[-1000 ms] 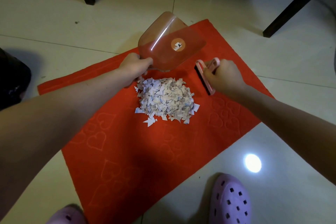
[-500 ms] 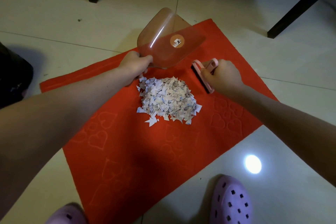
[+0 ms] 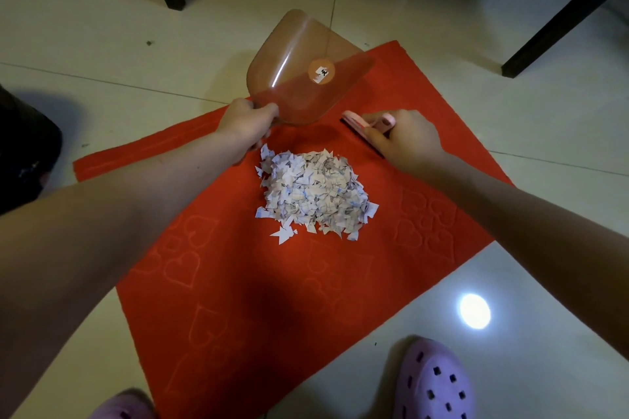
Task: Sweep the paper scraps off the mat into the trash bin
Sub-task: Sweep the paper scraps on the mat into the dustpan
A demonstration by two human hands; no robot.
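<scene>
head view, steeply down, close

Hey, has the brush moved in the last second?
Yes. Against the paper pile, the brush in the right hand has slid left, toward the pile's far side.

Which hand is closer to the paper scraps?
Left. The left hand, gripping the dustpan, almost touches the paper scraps' far-left corner; the right hand, holding the brush, sits apart off their far-right.
</scene>
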